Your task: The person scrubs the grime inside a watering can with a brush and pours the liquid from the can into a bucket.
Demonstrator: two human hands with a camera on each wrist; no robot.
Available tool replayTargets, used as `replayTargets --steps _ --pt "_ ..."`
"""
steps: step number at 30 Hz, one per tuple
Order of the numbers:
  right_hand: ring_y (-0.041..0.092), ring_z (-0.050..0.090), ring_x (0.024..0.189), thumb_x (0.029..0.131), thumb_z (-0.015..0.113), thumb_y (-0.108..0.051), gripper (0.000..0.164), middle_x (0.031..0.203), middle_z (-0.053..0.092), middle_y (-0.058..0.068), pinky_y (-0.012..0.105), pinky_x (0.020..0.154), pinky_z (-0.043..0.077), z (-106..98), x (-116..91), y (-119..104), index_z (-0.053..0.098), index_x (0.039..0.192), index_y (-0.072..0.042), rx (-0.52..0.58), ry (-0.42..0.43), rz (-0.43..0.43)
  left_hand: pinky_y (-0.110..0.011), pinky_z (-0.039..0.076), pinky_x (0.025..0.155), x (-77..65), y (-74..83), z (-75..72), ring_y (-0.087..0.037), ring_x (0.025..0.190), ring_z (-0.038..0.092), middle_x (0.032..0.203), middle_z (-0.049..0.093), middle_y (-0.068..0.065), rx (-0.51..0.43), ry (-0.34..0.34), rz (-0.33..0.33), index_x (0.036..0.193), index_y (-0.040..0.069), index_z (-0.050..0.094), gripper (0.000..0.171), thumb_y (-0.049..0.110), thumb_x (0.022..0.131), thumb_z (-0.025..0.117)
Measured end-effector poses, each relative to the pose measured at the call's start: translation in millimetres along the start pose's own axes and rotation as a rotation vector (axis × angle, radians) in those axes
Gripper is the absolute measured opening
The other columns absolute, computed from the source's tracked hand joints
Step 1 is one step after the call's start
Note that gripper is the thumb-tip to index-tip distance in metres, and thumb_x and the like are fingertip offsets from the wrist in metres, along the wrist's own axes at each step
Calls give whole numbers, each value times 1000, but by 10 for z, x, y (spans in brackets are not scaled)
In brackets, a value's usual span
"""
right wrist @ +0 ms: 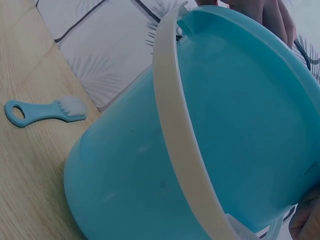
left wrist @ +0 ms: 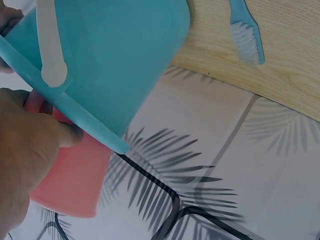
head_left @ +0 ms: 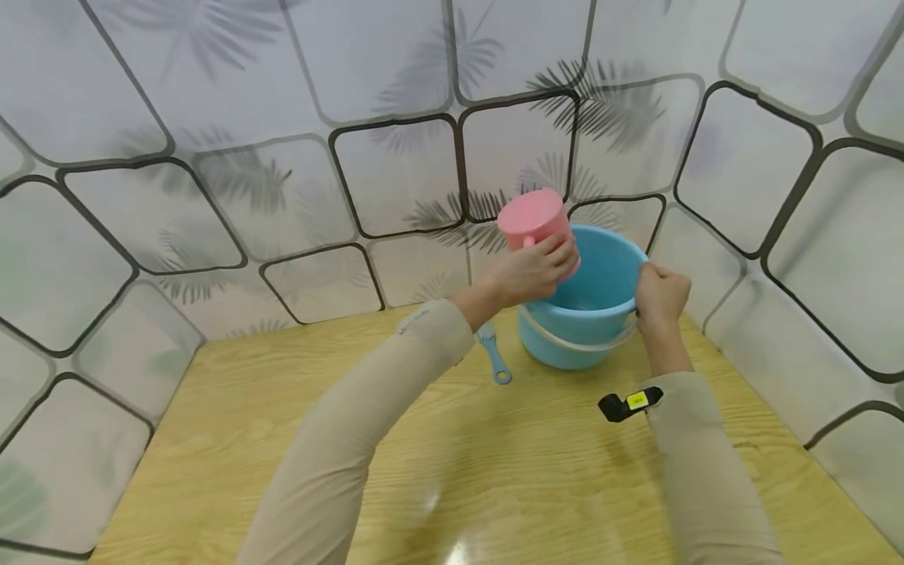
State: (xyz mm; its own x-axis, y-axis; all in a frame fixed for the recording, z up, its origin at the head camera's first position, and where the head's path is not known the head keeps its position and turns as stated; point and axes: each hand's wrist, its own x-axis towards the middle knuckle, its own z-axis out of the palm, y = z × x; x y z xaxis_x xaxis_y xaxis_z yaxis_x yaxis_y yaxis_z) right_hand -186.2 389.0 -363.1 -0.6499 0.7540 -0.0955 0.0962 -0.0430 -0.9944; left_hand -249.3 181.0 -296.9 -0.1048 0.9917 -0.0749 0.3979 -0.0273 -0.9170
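My left hand (head_left: 530, 273) grips a pink cup (head_left: 538, 217) by its handle side, above the left rim of a blue bucket (head_left: 558, 351). The cup is tipped, its flat pink end up and its other end toward the bucket. In the left wrist view the bucket's rim hides that end of the cup (left wrist: 77, 175). At the bucket's right side my right hand (head_left: 662, 294) holds the rim, fingers curled over it. The bucket's pale handle (right wrist: 172, 110) hangs down along its front. Whatever may be in the bucket cannot be made out.
A blue brush (head_left: 497, 357) with white bristles lies on the wood-grain tabletop (head_left: 452, 439), left of the bucket. Patterned walls (head_left: 395, 180) stand close behind and to the right of the bucket. A black strap with a yellow label (head_left: 636, 400) is on the right sleeve.
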Motion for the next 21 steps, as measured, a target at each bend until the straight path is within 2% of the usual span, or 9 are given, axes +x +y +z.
replayTargets --steps 6,9,13,17,21 --pt "11 38 45 90 50 -9 49 44 39 -8 22 41 35 -37 7 -8 50 41 -15 12 -22 2 -43 32 116 67 28 -65 -29 137 44 147 51 -11 -6 -12 -4 138 5 55 37 6 103 44" --pt "11 40 48 92 50 -10 49 44 41 -9 21 43 38 -62 24 -8 52 43 -14 8 -33 4 -44 31 117 113 19 -118 -29 139 43 147 52 -10 -16 -48 -8 143 4 50 40 7 103 45" --pt "11 41 51 93 51 -11 49 45 41 -9 20 45 38 -87 52 -4 53 44 -14 6 -53 3 -46 35 114 135 -20 -195 -29 140 42 148 51 -9 -78 -81 -66 142 7 54 39 7 103 46" --pt "11 40 49 92 50 -11 50 44 41 -10 21 43 37 -85 46 -2 52 42 -16 0 -53 4 -47 39 111 66 -82 -228 -32 139 43 149 50 -13 -147 -69 -147 139 5 57 37 9 105 41" --pt "9 41 43 92 50 -10 51 43 42 -9 21 40 37 -90 41 -10 51 41 -16 -7 -60 11 -50 37 112 -22 -151 -248 -35 140 41 151 46 -17 -140 -90 -202 140 1 54 38 13 107 40"
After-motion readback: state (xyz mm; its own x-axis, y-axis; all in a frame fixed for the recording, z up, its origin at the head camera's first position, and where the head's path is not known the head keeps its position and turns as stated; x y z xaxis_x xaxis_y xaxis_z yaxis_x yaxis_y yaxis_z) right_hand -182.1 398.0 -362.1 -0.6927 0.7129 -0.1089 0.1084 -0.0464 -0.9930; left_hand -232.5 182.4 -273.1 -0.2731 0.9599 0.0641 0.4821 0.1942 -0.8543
